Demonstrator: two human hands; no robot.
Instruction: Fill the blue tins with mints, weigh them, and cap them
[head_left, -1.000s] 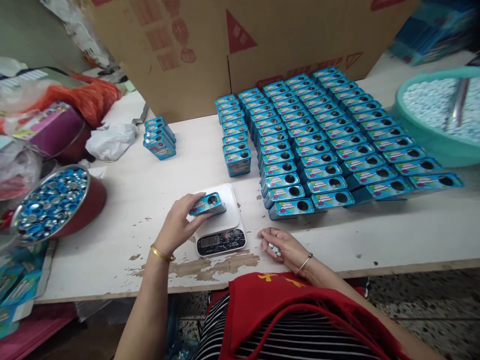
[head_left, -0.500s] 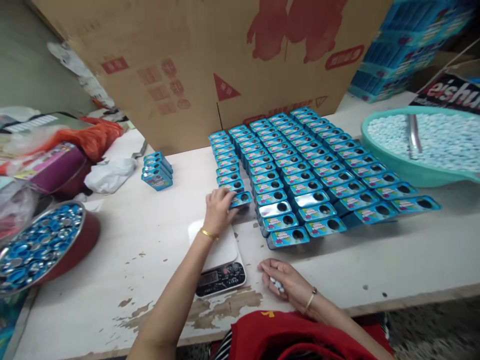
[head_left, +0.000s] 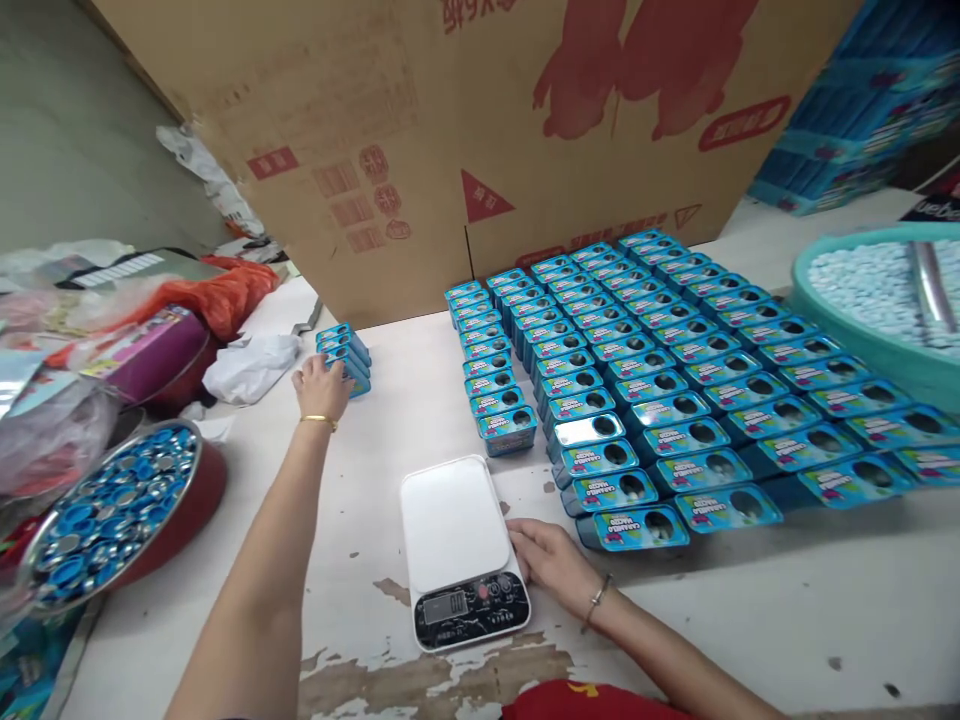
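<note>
My left hand (head_left: 322,388) reaches to the small group of blue candy tins (head_left: 358,378) at the left, its fingers curled at the front tin and covering part of it. My right hand (head_left: 553,565) rests with curled fingers at the right side of the white kitchen scale (head_left: 457,525). The white candies that lay in this hand a moment earlier are hidden now. Nothing lies on the scale's plate, and its display reads about zero. Rows of blue tins with round holes in their tops (head_left: 622,530) stand right of the scale; the leftmost row ends with a tin (head_left: 508,430).
A turquoise basin (head_left: 847,330) of pale candies with a metal scoop (head_left: 930,285) stands at the right. A red bowl (head_left: 199,510) of blue and silver lids is at the left. A large carton (head_left: 390,90) closes off the back. Bags and a purple box (head_left: 161,350) crowd the far left.
My left hand has let go of the tin at the near end of the leftmost row and moved left to the small group. My right hand has come closer to the scale. The view has shifted.
</note>
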